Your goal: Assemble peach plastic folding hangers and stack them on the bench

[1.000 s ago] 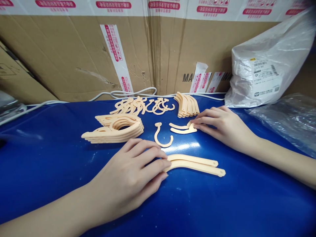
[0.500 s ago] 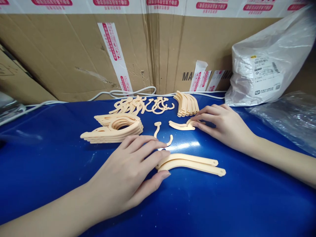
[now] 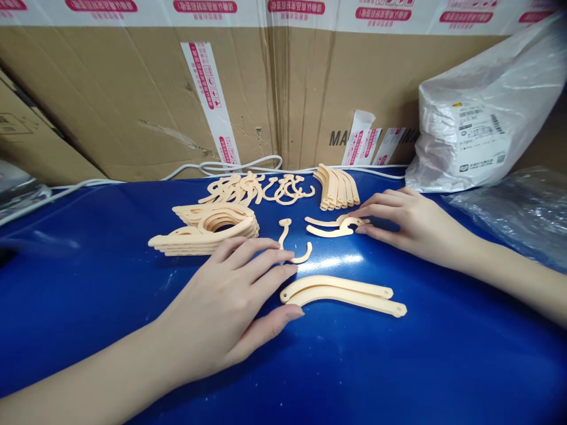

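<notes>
My left hand (image 3: pixel 234 301) is open with fingers spread. Its fingertips are by a cream hook (image 3: pixel 303 255) with a curved end, and its thumb is beside the left ends of two long curved hanger arms (image 3: pixel 341 290). My right hand (image 3: pixel 410 221) has thumb and fingers apart around the right end of two shorter cream curved pieces (image 3: pixel 330 231); whether they touch is unclear. Left of the hook is a stack of cream hanger pieces (image 3: pixel 206 236) with a rounded opening.
At the back lie a pile of loose hooks (image 3: pixel 239 188) and a row of curved arms (image 3: pixel 339 186). A white cable (image 3: pixel 243 167) runs along cardboard boxes (image 3: pixel 146 94). A white plastic bag (image 3: pixel 469 118) and clear film (image 3: pixel 522 206) occupy the right side of the blue table (image 3: pixel 354 366).
My right hand has drawn slightly right, uncovering more of the short pieces, whose front one sits a little lower. My left fingers have shifted back, uncovering the long arms' left ends.
</notes>
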Tool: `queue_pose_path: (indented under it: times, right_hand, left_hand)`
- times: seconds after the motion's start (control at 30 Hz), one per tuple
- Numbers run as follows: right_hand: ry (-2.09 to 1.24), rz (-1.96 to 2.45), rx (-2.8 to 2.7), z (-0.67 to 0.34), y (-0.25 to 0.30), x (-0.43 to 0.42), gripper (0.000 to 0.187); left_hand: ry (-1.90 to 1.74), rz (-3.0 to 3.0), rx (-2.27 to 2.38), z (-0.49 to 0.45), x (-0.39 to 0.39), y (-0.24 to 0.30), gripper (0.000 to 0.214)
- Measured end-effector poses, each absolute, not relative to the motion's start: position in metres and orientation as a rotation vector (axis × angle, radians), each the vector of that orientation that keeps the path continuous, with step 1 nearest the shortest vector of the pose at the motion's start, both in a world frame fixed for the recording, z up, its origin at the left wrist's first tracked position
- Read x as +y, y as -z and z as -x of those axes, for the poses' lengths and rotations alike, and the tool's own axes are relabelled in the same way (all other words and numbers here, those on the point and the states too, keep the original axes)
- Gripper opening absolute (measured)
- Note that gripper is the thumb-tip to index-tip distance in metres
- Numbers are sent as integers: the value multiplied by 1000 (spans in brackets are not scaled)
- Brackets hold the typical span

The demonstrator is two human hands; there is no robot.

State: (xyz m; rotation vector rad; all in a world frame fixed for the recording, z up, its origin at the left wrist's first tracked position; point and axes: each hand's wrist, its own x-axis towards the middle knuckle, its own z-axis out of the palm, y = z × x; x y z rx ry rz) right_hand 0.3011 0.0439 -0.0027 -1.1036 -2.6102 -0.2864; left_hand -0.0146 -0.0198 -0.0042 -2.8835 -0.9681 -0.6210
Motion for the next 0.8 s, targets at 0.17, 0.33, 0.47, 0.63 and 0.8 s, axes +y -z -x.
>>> queue_pose_path:
  times: [0.17,0.33,0.47,0.63,0.8]
  right_hand:
    - [348,1118,-2603,-300,5,46,26]
    - [467,1097,-2592,-299,6,46,27]
    - [582,1084,-2592,-296,7,46,29]
    - [591,1104,-2571,-290,8,44,33]
    - [390,1118,-2591,-287,9,43,31]
  left_hand:
    - [588,2893,-995,15,-22,3,37]
    - [577,2903,-997,16,-22,2,38]
    - [579,2906,-999,16,-21,2,37]
    - [590,2908,-1019,16,-22,2,37]
    - [601,2917,-1020,15,-22,2,37]
